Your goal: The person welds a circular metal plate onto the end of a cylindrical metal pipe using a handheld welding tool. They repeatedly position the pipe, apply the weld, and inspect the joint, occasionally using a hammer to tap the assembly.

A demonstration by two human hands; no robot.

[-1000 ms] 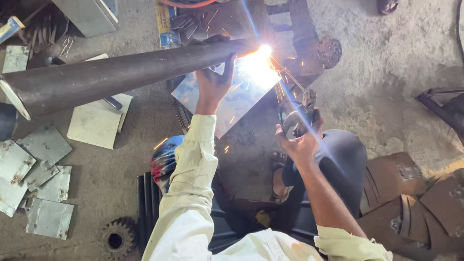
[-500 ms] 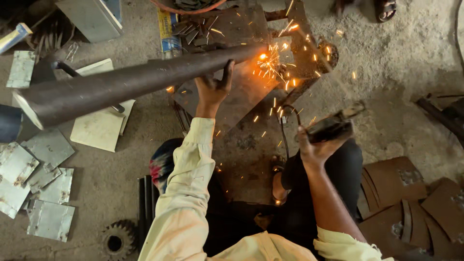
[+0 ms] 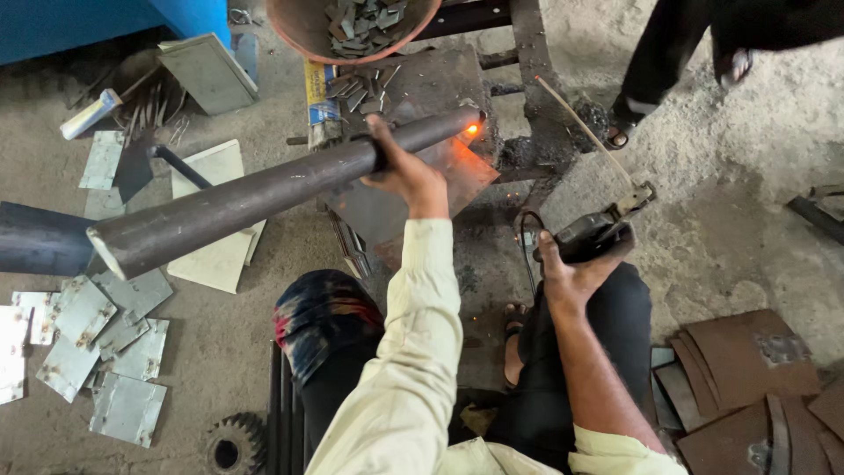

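Left hand (image 3: 403,169) was wrapped over the top of a long dark steel pipe (image 3: 264,192), fingers closed around it, near the far end. Pipe ran diagonally from lower left, cut end toward the camera, up to a small metal table (image 3: 440,84); its far tip rested there with an orange glowing spot (image 3: 472,129) at the end. Right hand (image 3: 567,273) was closed on a black electrode holder (image 3: 598,236), held off to the right, well apart from the pipe, over the right knee. A thin welding rod (image 3: 580,127) stuck out of the holder, angled up-left toward the table frame, tip clear of the glow. Rust-coloured bowl (image 3: 299,26) of metal scraps sat at the table's far edge; loose scraps lay on the tabletop just beyond the pipe. Flat grey metal plates (image 3: 114,352) were scattered on the floor at left, a gear wheel (image 3: 233,449) near bottom, brown curved sheets (image 3: 747,361) at right. Another person's sandalled foot (image 3: 620,132) stood beyond the table, upper right.
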